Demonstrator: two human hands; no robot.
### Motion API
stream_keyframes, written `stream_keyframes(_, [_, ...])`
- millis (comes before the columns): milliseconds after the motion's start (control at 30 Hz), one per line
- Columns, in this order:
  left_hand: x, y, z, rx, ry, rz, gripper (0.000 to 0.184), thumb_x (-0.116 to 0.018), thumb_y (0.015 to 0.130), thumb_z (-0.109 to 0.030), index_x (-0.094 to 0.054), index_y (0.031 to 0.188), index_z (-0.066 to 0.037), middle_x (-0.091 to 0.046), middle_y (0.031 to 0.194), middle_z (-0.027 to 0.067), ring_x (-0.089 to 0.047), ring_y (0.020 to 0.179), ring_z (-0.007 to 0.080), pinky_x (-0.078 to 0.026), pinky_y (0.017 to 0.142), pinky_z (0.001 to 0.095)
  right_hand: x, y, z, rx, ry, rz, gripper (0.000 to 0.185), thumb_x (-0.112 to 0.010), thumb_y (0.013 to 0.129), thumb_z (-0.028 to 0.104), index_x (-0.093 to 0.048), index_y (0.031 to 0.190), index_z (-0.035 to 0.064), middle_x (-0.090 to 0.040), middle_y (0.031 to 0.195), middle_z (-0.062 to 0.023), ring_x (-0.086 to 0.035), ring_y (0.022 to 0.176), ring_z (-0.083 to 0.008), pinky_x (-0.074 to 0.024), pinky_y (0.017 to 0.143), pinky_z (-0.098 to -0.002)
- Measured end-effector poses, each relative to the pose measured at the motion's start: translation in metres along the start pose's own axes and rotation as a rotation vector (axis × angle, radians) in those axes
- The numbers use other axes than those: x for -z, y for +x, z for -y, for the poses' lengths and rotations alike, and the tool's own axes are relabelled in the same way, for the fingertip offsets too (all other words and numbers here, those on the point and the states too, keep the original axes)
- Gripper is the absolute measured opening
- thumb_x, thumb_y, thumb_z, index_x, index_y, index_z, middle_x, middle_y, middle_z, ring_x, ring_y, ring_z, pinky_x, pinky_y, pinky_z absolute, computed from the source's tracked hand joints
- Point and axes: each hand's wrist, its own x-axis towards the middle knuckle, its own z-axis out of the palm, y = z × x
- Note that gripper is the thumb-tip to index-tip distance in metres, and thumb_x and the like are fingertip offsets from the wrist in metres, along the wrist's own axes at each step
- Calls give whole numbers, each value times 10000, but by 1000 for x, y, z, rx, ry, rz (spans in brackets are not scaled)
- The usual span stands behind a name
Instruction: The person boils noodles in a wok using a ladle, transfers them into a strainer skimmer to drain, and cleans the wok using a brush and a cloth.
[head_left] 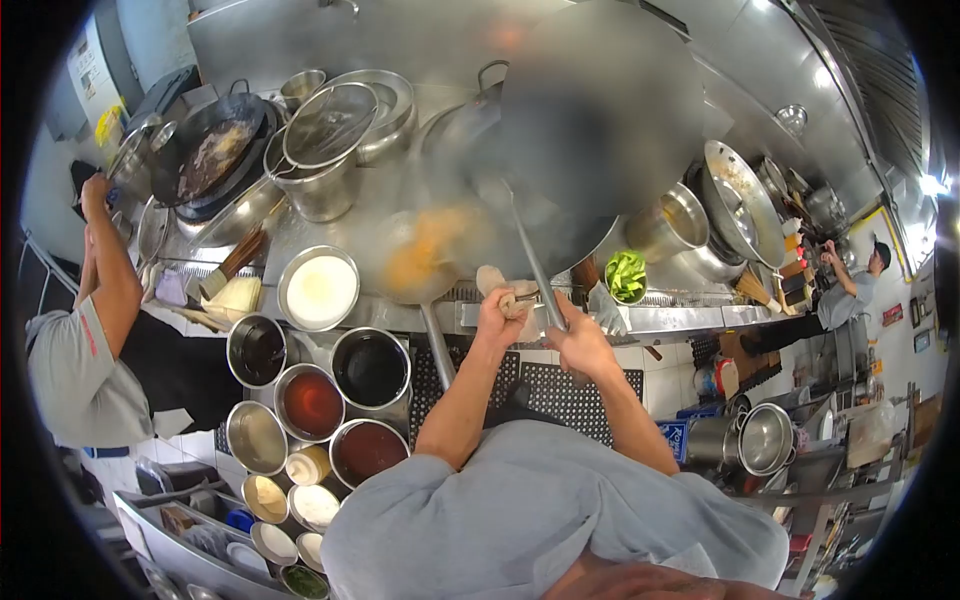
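My left hand (503, 320) is closed on a folded beige cloth (491, 281) at the near edge of the wok (598, 238); whether a wok handle lies under the cloth I cannot tell. In my right hand (584, 346) is the long metal handle of a ladle (529, 240), fingers wrapped round it. The ladle's head reaches into the wok and is blurred by steam. Left of my hands, a long-handled skimmer (437, 345) rests on the range with orange food (428, 255) in it. Steam and a grey smear hide much of the wok's inside.
Sauce pots (370, 368) and a pot of white liquid (320, 290) stand at left. Right of the wok are a bowl of green vegetables (626, 276), a metal pot (675, 222) and a tilted wok (738, 205). One co-worker (85, 360) is at left, another (845, 290) farther right.
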Motion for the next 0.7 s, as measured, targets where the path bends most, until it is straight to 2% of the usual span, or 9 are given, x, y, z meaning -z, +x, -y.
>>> stream_keyframes(133, [-9, -3, -1, -1, 19, -49, 88, -539, 830, -138, -525, 820, -51, -590, 797, 87, -496, 553, 138, -398, 452, 221, 2, 10, -15, 188, -69, -182, 641, -565, 818, 102, -361, 1425, 69, -668, 931, -210, -596, 487, -198, -499, 495, -338])
stream_keyframes(167, [-6, -5, -2, 11, 18, -15, 95, -540, 830, -140, -524, 818, -48, -588, 789, 87, -489, 546, 138, -397, 455, 218, 4, 11, -13, 264, -77, -260, 649, -547, 827, 62, -336, 1440, 61, -593, 653, -95, -494, 422, -110, -422, 416, -290])
stream_keyframes(300, [1, -3, -3, 50, -85, -20, 103, -555, 825, -152, -528, 817, -52, -578, 763, 73, -493, 532, 141, -391, 449, 218, 10, 0, 18, 196, 200, -339, 648, -512, 847, 21, -299, 1457, 64, -527, 605, -26, -458, 419, -83, -396, 397, -252])
stream_keyframes(333, [45, 20, 2, 78, -159, 214, 153, -556, 828, -170, -543, 875, -25, -597, 828, 112, -551, 626, 175, -399, 449, 207, 8, 1, 18, 194, 233, -355, 648, -498, 855, 3, -281, 1463, 56, -493, 581, 1, -447, 415, -82, -385, 389, -248])
stream_keyframes(367, [44, 20, 3, 66, -156, 201, 153, -556, 828, -170, -543, 875, -25, -597, 828, 112, -551, 626, 175, -399, 449, 207, 10, 1, 16, 187, 248, -326, 652, -519, 857, 19, -274, 1460, 38, -569, 709, -65, -474, 437, -100, -412, 404, -262])
stream_keyframes(467, [12, 10, 2, 77, -78, 90, 351, -538, 843, -197, -521, 1081, 61, -591, 1002, 209, -587, 860, 269, -417, 444, 173, 7, 2, 16, 223, 323, -299, 645, -519, 857, -2, -287, 1457, 44, -565, 711, -55, -462, 428, -88, -394, 390, -253])
stream_keyframes(567, [-20, 6, 4, 152, -111, 43, 395, -531, 848, -202, -500, 1126, 78, -585, 1004, 211, -580, 825, 253, -414, 438, 171, 8, 3, 15, 237, 426, -271, 635, -524, 858, -12, -303, 1451, 44, -566, 709, -50, -459, 423, -81, -383, 383, -244])
stream_keyframes(600, [-12, 18, 6, 191, -146, 211, 428, -529, 850, -203, -482, 1160, 89, -574, 1021, 221, -571, 808, 247, -410, 436, 172, 11, 6, 13, 256, 429, -269, 631, -526, 858, -13, -308, 1448, 41, -566, 707, -43, -455, 420, -78, -380, 382, -240])
stream_keyframes(700, [-26, 23, 9, 213, -89, 90, 422, -524, 852, -203, -486, 1156, 88, -571, 1027, 219, -565, 796, 238, -410, 437, 177, 22, 12, 2, 280, 457, -302, 632, -538, 860, 9, -316, 1449, 63, -579, 680, -53, -476, 426, -86, -402, 394, -254])
